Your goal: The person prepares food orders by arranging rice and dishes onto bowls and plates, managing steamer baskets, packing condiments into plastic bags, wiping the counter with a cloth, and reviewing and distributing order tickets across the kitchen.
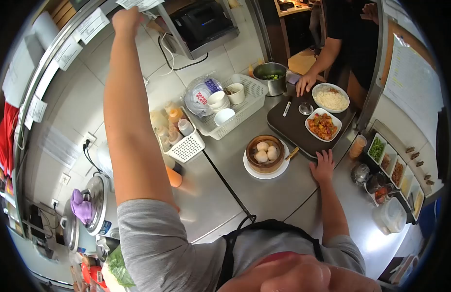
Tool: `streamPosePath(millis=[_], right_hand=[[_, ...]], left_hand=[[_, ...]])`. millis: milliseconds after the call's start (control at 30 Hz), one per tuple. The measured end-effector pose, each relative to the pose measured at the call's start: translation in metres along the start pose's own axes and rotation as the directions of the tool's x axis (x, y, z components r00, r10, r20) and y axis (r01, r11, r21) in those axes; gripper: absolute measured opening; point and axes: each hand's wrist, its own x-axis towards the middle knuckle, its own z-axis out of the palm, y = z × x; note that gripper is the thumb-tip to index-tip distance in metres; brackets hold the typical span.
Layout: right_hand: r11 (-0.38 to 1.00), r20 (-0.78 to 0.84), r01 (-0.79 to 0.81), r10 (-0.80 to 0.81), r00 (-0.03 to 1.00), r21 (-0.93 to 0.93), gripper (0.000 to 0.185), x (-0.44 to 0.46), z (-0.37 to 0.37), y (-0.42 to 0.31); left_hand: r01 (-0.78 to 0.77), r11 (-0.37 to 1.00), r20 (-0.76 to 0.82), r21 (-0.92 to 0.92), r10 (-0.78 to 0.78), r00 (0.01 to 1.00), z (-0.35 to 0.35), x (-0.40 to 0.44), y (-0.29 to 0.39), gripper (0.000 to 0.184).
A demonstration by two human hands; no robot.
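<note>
My left hand point(126, 23) is raised high at the upper left, its fingers closed at the edge of a printed paper slip point(140, 3) on the rail. The fingertips are partly hidden. My right hand point(323, 168) lies with fingers spread on the steel counter, at the near edge of a dark tray point(288, 121). Left of it, a bamboo steamer point(265, 167) with several white dumplings point(262, 152) stands on a white plate point(275, 176). The tray carries a bowl of rice point(331, 99), a dish of saucy red food point(323, 125), a small metal cup point(305, 108) and a white marker-like stick point(286, 109).
Across the counter, another person's hand point(307, 82) rests by the tray. Baskets hold squeeze bottles point(176, 116) and white bowls point(218, 100). A metal pot point(270, 87) stands behind. Topping containers point(388, 163) line the right. A printer point(201, 22) sits on a wall shelf.
</note>
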Motion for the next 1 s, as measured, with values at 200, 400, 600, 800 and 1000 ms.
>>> streamPosePath(millis=[200, 400, 600, 800, 1000], right_hand=[[1.000, 0.003, -0.016, 0.016, 1.000, 0.006, 0.047, 0.003, -0.003, 0.000], [1.000, -0.011, -0.003, 0.003, 1.000, 0.013, 0.048, 0.002, -0.002, 0.001], [0.998, -0.151, 0.032, -0.025, 0.988, 0.045, 0.051, -0.003, 0.001, 0.003], [0.982, -0.372, 0.095, -0.027, 0.928, 0.163, 0.056, -0.018, 0.006, 0.006], [0.809, -0.568, 0.276, 0.084, 0.819, 0.519, 0.048, -0.062, 0.011, -0.065]], left_hand=[[0.359, 0.857, 0.198, -0.370, -0.305, 0.931, 0.002, 0.141, -0.029, 0.012], [-0.158, 0.782, -0.201, -0.603, 0.043, 0.979, 0.015, 0.075, -0.039, 0.020], [0.028, 0.871, 0.328, -0.491, 0.155, 0.932, 0.079, -0.206, -0.074, 0.022], [0.665, 0.623, 0.648, -0.412, -0.313, 0.694, 0.052, -0.424, -0.147, 0.018], [0.946, 0.302, 0.840, -0.116, -0.478, 0.256, 0.004, -0.538, -0.154, 0.016]])
